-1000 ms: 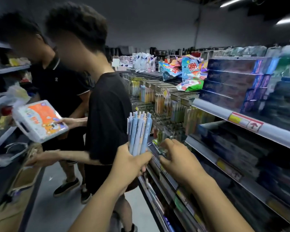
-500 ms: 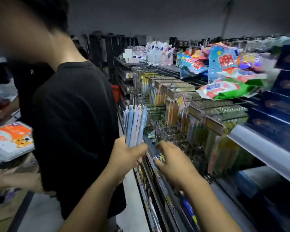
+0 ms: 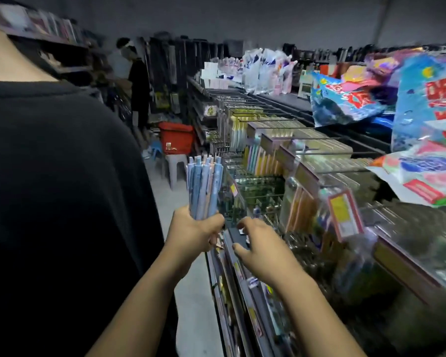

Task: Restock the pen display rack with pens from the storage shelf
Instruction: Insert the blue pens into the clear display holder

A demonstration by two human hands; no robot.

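L hand [image 3: 193, 233] grips upright pen bundle [image 3: 204, 186]; R hand [image 3: 263, 251] loose-curled, empty, by rack [image 3: 258, 194] w/ pens [image 3: 255, 157] in slots.

text: none legible | price tag [image 3: 344, 215]: blurred | colourful bags [image 3: 428, 104]: red print unreadable
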